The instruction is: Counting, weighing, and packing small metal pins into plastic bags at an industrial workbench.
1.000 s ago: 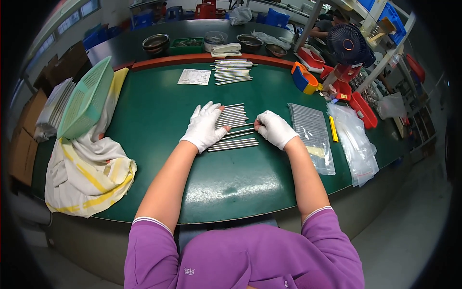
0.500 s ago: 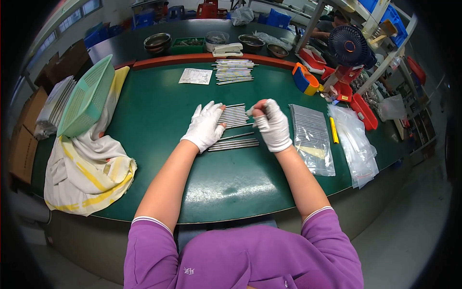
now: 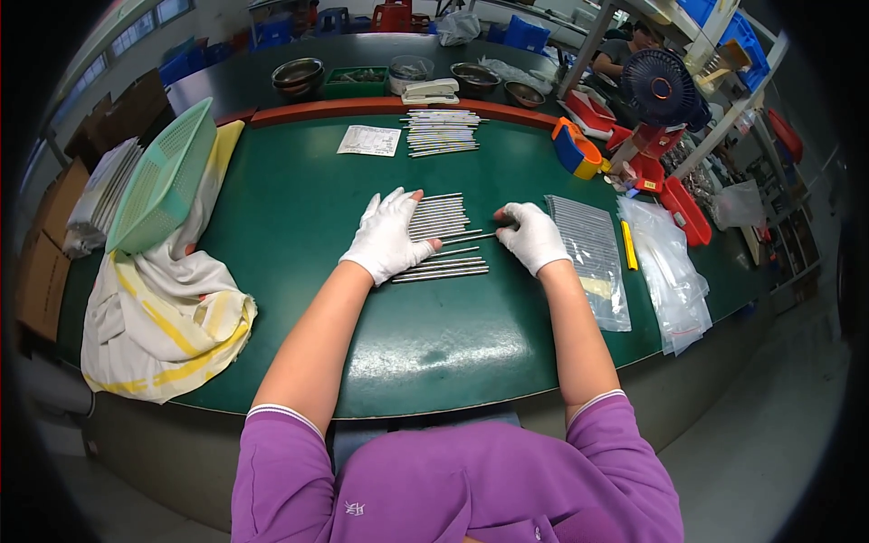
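My left hand (image 3: 387,237), in a white glove with bare thumb and index fingertips, lies with fingers stretched out over the left ends of a row of thin metal rods (image 3: 439,217). Its thumb points right, beside a single metal rod (image 3: 475,239) set at a slant. My right hand (image 3: 532,238), gloved the same way, is closed in a pinch on that rod's right end. Closer to me, several more metal rods (image 3: 441,271) lie side by side on the green table. Under my left palm the rods' left ends are hidden.
Beyond the row sit a bundle of rods (image 3: 442,132), a paper slip (image 3: 369,140) and a stapler (image 3: 430,91). A bag of rods (image 3: 587,253), a yellow knife (image 3: 628,245) and plastic bags (image 3: 665,271) lie right. A green basket (image 3: 163,185) and cloth (image 3: 172,326) are left.
My right hand has moved slightly right and toward me, down to the table, and now pinches a rod's end. My left hand stays over the row, its thumb shifted right.
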The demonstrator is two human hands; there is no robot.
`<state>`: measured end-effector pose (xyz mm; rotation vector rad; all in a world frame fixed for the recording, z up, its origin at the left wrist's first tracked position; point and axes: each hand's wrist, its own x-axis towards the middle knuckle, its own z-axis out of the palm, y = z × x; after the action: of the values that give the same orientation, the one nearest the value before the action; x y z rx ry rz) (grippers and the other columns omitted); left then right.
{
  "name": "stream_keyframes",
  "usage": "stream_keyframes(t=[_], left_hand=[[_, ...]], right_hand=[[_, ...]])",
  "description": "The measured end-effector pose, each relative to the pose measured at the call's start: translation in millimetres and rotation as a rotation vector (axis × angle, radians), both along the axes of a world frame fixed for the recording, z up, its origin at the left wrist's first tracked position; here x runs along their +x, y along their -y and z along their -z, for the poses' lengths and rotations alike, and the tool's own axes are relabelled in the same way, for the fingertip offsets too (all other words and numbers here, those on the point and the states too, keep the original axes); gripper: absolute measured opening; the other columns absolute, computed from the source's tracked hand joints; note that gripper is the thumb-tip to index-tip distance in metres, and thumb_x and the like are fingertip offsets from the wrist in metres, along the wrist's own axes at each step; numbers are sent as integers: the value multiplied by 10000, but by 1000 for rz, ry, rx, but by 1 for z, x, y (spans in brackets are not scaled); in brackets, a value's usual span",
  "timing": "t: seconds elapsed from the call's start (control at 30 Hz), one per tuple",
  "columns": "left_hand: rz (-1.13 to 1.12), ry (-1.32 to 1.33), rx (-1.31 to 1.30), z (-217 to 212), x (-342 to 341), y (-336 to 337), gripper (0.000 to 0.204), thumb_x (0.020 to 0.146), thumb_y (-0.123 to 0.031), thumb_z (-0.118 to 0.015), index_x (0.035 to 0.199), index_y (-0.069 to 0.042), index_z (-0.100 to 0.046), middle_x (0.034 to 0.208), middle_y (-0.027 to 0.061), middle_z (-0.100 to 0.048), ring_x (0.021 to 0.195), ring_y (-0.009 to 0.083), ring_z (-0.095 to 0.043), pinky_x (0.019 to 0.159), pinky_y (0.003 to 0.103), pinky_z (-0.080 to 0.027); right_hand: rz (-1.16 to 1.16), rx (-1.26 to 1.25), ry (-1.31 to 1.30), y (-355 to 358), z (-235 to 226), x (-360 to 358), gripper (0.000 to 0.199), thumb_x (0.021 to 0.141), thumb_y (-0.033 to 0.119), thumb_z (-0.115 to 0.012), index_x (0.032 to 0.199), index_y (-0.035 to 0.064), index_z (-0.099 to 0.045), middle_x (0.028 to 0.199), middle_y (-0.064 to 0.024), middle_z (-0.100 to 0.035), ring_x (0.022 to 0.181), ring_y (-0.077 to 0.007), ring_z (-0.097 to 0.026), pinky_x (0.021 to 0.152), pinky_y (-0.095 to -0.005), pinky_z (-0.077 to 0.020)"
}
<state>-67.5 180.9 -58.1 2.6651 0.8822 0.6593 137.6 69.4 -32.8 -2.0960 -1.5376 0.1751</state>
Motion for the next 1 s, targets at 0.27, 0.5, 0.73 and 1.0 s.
stream_keyframes(t=[0.27, 0.5, 0.73, 1.0], left_hand=[[-27, 11, -2, 7, 1, -4, 689, 731, -403, -604, 1254, -16, -376, 1250, 189, -430, 1232, 277, -334, 1049, 405, -200], [-36, 12, -6, 3, 2, -2, 738, 710, -476, -609, 1243, -14, -393, 1242, 202, -434, 1221, 292, -344, 1041, 406, -211], [20, -38, -23, -5, 0, 2, 897, 605, -550, -662, 1265, -16, -370, 1274, 200, -401, 1251, 294, -300, 1059, 404, -171], [30, -1, 49, 8, -2, -4, 671, 764, -421, -565, 1255, -7, -372, 1246, 185, -435, 1224, 295, -341, 1043, 420, -206]], right_hand=[[-14, 176, -248, -12, 9, -20, 123, 705, 136, -642, 805, 69, -617, 793, -112, -596, 747, -262, -589, 688, -331, -469], [-325, -20, 28, -5, -1, -19, 100, 713, 143, -628, 778, 67, -618, 805, -125, -572, 777, -283, -565, 705, -338, -454], [-155, 265, -638, -2, -8, 6, 81, 855, 106, -518, 866, 27, -509, 763, -75, -583, 671, -146, -576, 611, -236, -454], [-246, 692, -234, 3, -24, -10, 75, 773, 45, -608, 833, 37, -565, 718, -55, -567, 645, -140, -556, 607, -236, -449]])
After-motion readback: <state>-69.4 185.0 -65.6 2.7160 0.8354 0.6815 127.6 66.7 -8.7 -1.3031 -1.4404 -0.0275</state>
